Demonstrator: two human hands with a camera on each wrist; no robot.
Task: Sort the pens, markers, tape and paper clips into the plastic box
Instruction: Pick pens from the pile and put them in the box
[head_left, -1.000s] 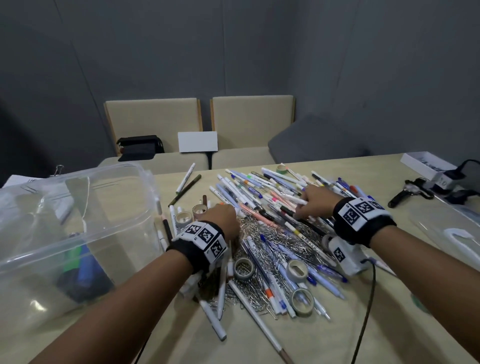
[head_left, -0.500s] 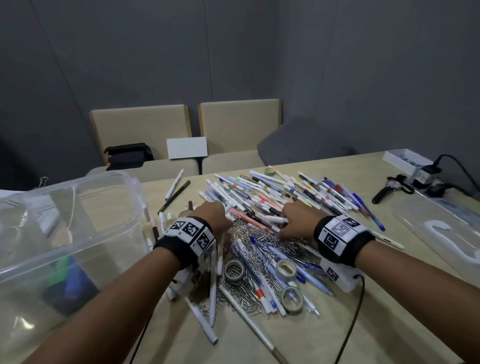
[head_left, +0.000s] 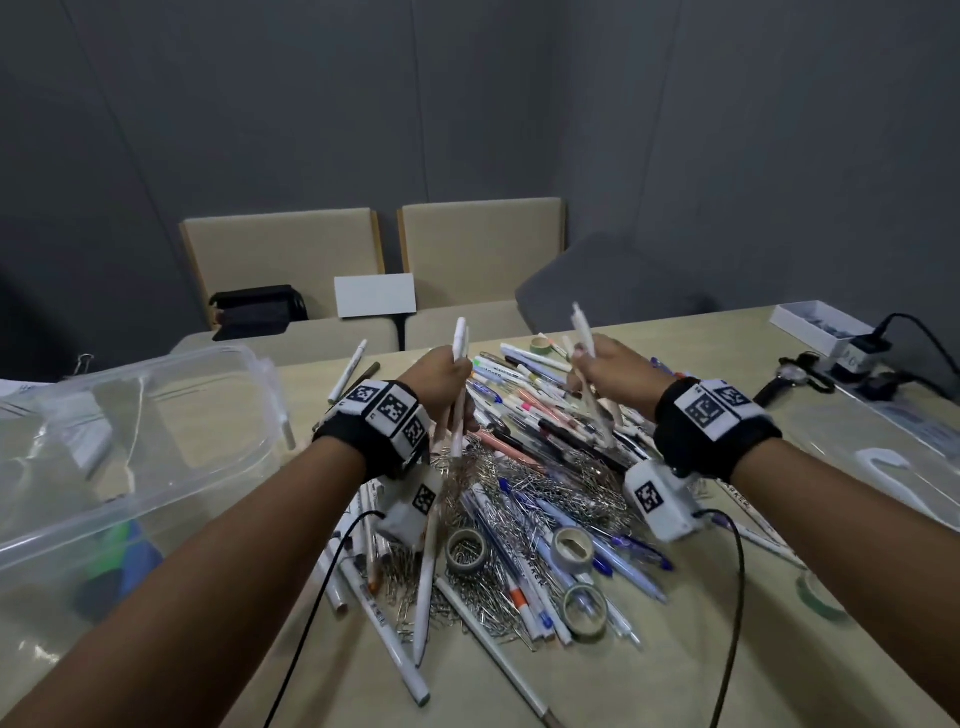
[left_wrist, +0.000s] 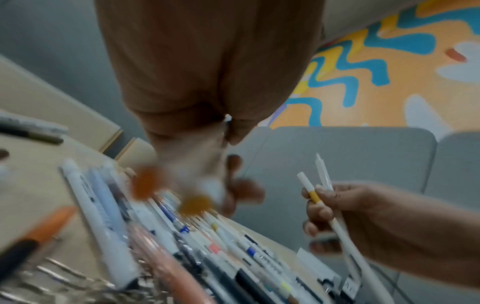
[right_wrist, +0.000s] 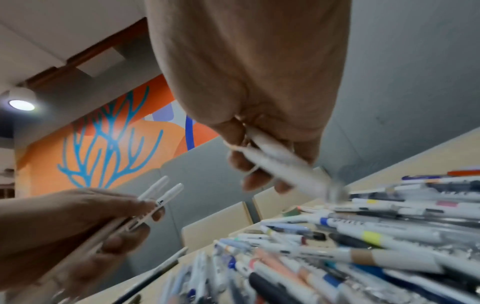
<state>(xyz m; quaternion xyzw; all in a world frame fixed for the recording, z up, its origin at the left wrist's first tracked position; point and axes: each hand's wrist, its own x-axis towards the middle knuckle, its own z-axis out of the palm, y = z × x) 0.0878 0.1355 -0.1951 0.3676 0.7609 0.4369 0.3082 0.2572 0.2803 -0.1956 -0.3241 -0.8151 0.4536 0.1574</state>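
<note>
A heap of pens and markers (head_left: 540, 410) lies mid-table over a mound of paper clips (head_left: 524, 483), with tape rolls (head_left: 571, 548) at its near edge. My left hand (head_left: 441, 382) is raised above the heap and grips a few white pens (head_left: 460, 353) that stand nearly upright. My right hand (head_left: 610, 374) is raised too and grips white pens (head_left: 584, 338); the right wrist view shows the fingers curled round the white pens (right_wrist: 280, 162). The clear plastic box (head_left: 130, 447) stands at the left, tilted, with dark, green and blue items inside.
The box's clear lid (head_left: 883, 457) lies at the right. A watch (head_left: 789, 376), a charger with cable (head_left: 862, 348) and a small white box (head_left: 815, 325) sit at the far right. Two beige chairs (head_left: 379, 260) stand behind the table. A green tape roll (head_left: 818, 595) lies near right.
Both hands were lying on the heap; each has closed on a few white pens and lifted them clear of the pile.
</note>
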